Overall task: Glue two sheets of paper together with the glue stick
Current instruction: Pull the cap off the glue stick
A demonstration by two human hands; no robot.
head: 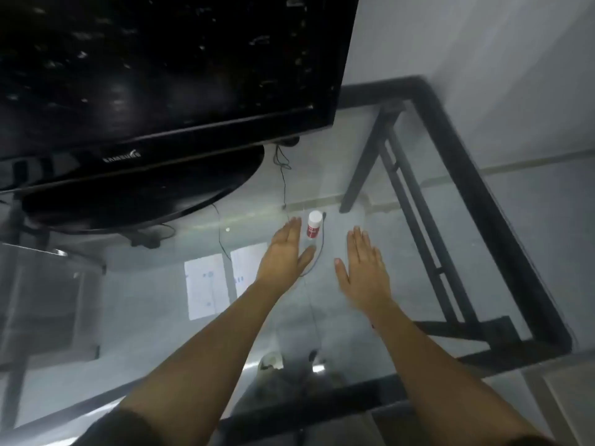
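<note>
Two white sheets of paper lie side by side on the glass table: the left sheet (206, 286) in full view, the right sheet (245, 265) partly covered by my left wrist. A glue stick (314, 224) with a white cap and red label stands upright beyond them. My left hand (286, 252) is flat and open, palm down, its fingertips just left of the glue stick. My right hand (363, 265) is also flat and open, to the right of the glue stick and apart from it. Neither hand holds anything.
A black monitor (154, 75) on a round base (145, 194) fills the upper left. Thin cables (285, 185) run across the glass near the glue stick. The table's black frame (483, 194) edges the right side, with a wall beyond.
</note>
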